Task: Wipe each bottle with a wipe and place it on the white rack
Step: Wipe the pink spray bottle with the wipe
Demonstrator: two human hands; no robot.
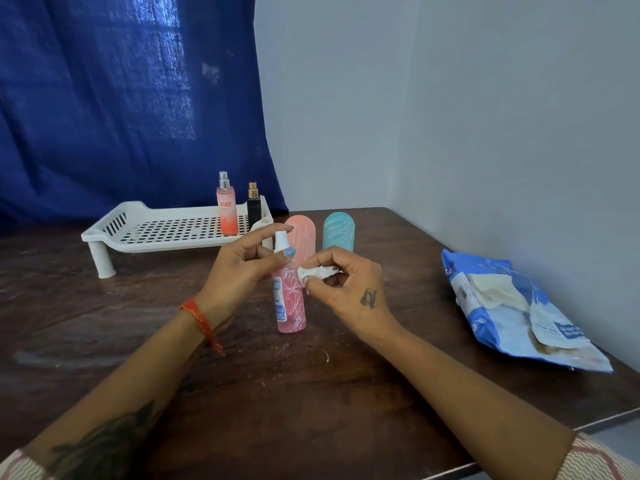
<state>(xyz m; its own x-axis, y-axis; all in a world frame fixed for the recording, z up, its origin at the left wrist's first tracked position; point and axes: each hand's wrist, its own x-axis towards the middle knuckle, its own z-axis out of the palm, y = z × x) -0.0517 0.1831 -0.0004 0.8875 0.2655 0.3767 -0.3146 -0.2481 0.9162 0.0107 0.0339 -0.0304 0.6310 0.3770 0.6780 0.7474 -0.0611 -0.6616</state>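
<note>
Pink spray bottle (290, 299) stands upright on the dark wood surface (173, 341), right in front of me. My left hand (242, 263) is up by its white nozzle, fingers (273, 233) loosely curved around the top; I cannot tell whether they actually grip it or only touch it. My right hand (349, 282) pinches a crumpled white wipe (318, 273) between thumb and fingertips, held just beside the bottle's shoulder, touching or nearly so.

White rack (166, 233) sits at the back left on short legs. Two bottles already stand in its right end: an orange-pink spray bottle (227, 211) and a small black bottle (253, 202) with a gold collar.

Behind the bottle in hand, two more wait upright on the surface: a salmon pink one (304, 233) and a teal one (338, 232), side by side.

Blue wipe packet (512, 310) lies to my right, near the wall.
</note>
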